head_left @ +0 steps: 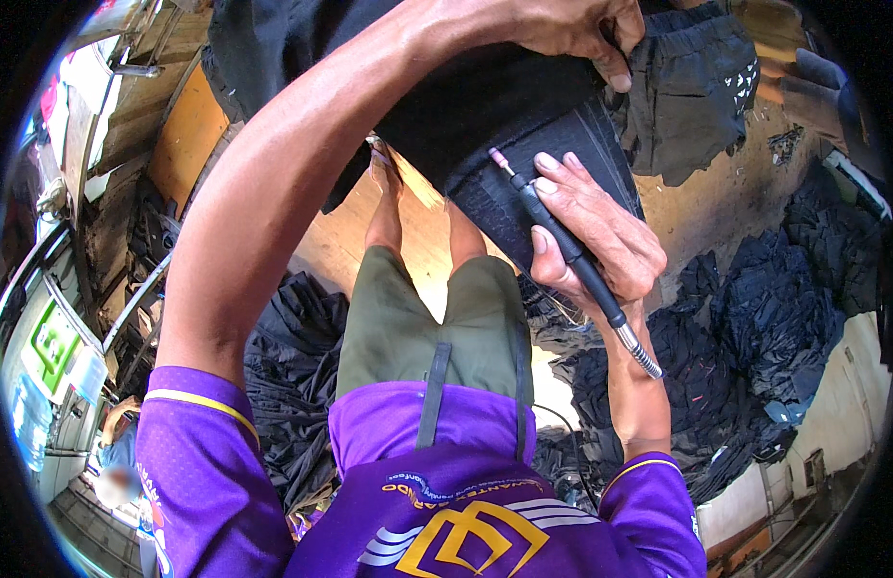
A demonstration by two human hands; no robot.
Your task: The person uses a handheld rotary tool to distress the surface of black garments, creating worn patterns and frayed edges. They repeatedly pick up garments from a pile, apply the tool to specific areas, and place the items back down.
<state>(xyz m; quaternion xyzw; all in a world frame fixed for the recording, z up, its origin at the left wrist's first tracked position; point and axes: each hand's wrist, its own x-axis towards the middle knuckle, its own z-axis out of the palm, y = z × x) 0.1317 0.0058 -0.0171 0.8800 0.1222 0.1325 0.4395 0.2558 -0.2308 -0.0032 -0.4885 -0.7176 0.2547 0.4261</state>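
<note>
My left arm reaches across the top, and my left hand [586, 37] pinches the edge of a black cloth garment [504, 91] between thumb and fingers. The garment hangs spread over a flat support. In my right hand [610, 226] is a slim black rotary tool handpiece [593, 279], held like a pen. Its short pinkish tip [498, 157] points up and left, close to the cloth; I cannot tell whether it touches. A metal spring sleeve [639, 352] covers the tool's rear end.
Beyond my left hand lies a dark garment with a gathered waist [692, 87]. Heaps of dark clothing [774, 299] cover the floor at right, with another heap [292, 356] left of my legs. A thin cable [573, 433] runs beside my right side. Another person [119, 453] is at far left.
</note>
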